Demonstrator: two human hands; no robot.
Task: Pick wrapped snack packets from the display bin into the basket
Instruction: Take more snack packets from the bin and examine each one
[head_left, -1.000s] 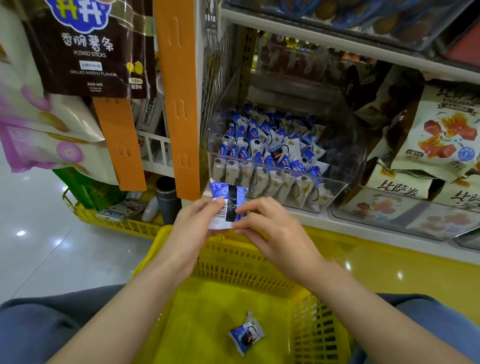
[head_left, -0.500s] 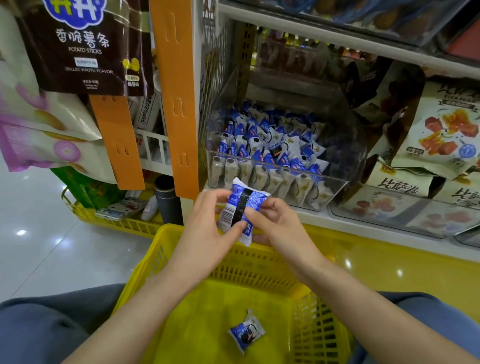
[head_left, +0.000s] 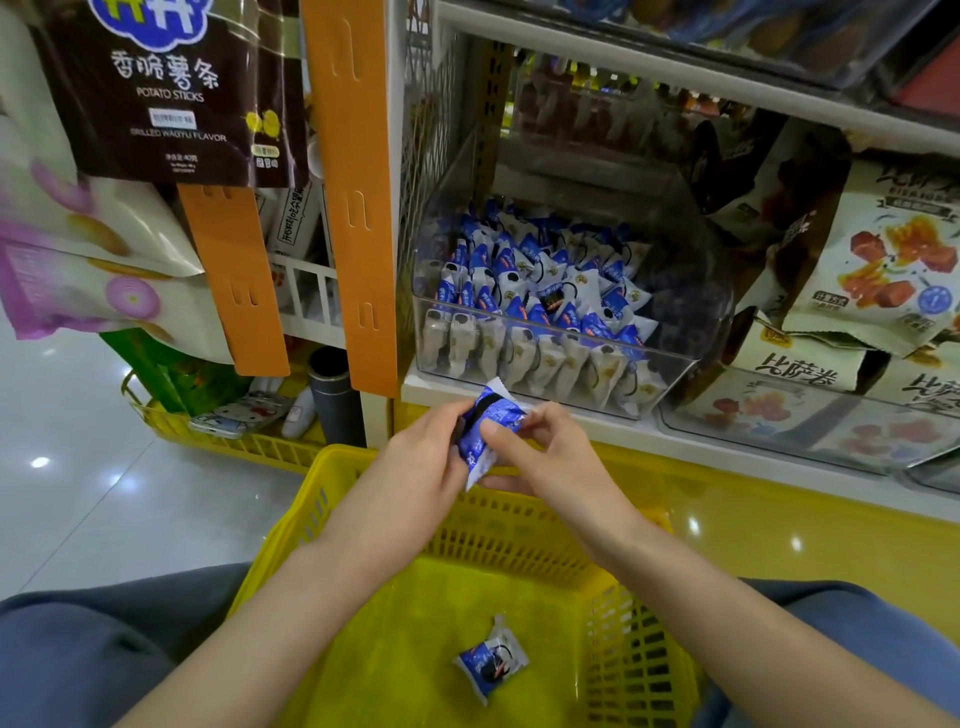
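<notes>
Snack packet is pinched by my left hand and right hand above the yellow basket; second packet lies inside.

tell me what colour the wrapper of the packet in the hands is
Blue and white with a black band, on the packet held by both hands; head view, the only one.

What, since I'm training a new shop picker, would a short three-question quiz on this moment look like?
1. True or false: the left hand and the right hand both pinch the held packet.
2. How many packets lie inside the basket?
3. The display bin is: A empty, B stocked with many packets, C tipped over.
Key: 1 true; 2 one, the loose packet; 3 B.
</notes>
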